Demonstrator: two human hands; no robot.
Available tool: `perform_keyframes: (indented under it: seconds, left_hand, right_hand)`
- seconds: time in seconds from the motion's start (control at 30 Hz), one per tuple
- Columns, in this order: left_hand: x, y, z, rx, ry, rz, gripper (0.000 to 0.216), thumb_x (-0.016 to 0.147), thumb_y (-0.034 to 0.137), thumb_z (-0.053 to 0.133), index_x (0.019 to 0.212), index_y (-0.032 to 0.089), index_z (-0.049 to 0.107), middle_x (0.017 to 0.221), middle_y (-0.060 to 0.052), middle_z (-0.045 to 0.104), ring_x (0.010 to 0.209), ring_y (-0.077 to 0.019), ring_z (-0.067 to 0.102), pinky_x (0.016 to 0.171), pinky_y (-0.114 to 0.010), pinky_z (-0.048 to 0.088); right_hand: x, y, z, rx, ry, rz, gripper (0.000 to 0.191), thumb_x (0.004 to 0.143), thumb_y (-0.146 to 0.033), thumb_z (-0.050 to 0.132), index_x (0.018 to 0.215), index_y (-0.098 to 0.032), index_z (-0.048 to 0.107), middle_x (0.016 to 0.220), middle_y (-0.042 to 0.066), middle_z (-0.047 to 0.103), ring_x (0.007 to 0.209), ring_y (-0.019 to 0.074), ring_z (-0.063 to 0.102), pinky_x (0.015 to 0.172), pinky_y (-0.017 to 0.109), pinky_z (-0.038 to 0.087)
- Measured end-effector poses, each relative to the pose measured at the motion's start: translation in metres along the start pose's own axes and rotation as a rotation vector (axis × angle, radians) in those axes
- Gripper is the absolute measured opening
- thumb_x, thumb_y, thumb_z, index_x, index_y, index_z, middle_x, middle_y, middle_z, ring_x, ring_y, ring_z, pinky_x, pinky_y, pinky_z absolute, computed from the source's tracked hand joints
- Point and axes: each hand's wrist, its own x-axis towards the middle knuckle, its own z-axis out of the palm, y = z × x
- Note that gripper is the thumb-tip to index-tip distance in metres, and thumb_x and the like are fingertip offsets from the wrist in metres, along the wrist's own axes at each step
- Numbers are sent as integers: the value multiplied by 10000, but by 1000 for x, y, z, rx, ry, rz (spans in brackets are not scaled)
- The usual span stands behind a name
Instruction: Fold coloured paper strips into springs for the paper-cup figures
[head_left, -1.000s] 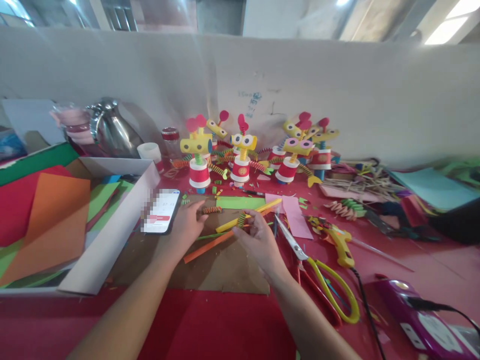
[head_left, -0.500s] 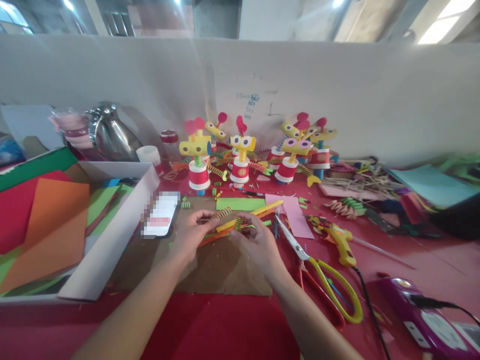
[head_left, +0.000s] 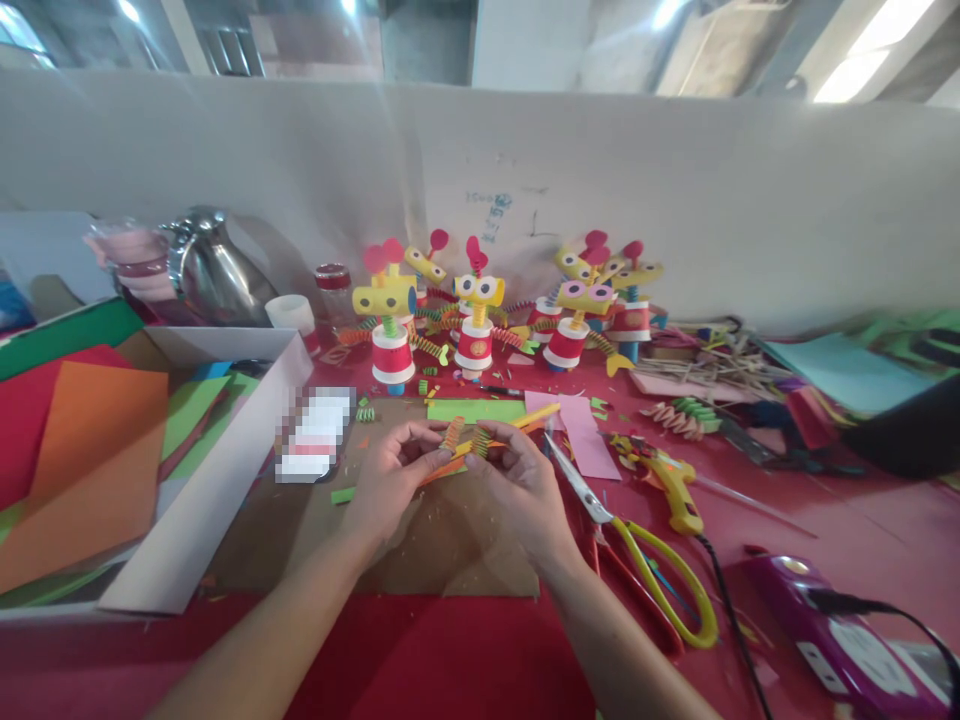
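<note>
My left hand pinches an orange-and-green folded paper spring between thumb and fingertips. Opposite it, my right hand grips a green folded paper spring, fingers curled round it. The two springs stand close together; whether they are joined is too small to tell. Yellow and orange paper strips lie behind and under the fingers. Below both hands is a brown cardboard sheet, with the end of a green strip showing left of my left hand.
Several paper-cup figures stand along the back. Scissors, a yellow glue gun and a purple device lie right. A phone and a white box of coloured paper are left. Pink paper lies behind the scissors.
My hands have drawn nearer each other, bringing the two paper springs close together. The left spring has tilted more upright. The camera view has shifted slightly.
</note>
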Motion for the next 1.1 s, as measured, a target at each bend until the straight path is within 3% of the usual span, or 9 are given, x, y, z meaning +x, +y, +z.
perform_keyframes:
  seconds: [0.33,0.63,0.83,0.97,1.1]
  left_hand:
    - [-7,2,-5,25,-162,109,144,755,231,692,729,175,562,1359,-56,522,1022,-197,606,861,-344,469]
    - [-3,2,-8,-4,-156,174,175,749,212,700,887,194,594,1082,-51,632,880,-151,604,824,-331,485]
    - [-1,-2,-7,16,-180,226,225,782,205,670,992,214,588,1060,-45,623,926,-158,595,845,-319,485]
    - [-2,-3,-4,-1,-127,232,196,783,158,651,964,216,603,1006,-30,636,981,-163,593,894,-315,470]
    - [-3,-8,-2,-35,-116,199,180,786,127,621,944,212,606,987,-27,631,948,-156,600,844,-296,489]
  right_hand:
    - [0,-5,-2,84,-82,0,345,734,-265,732,1059,-236,621,932,29,703,858,186,655,801,337,510]
    - [1,-4,-3,-64,-155,-92,353,764,-235,693,1111,-244,635,1062,55,665,947,195,635,839,360,515]
    - [0,-4,-3,-261,-89,-246,294,764,-185,694,1048,-262,697,1017,54,636,930,193,625,805,338,527]
    - [-2,3,-3,-338,-29,-260,299,754,-191,717,1041,-272,703,931,33,671,826,178,629,751,320,522]
    - [-5,5,-2,-358,24,-242,267,740,-209,737,1000,-255,701,852,16,684,772,174,635,726,309,518]
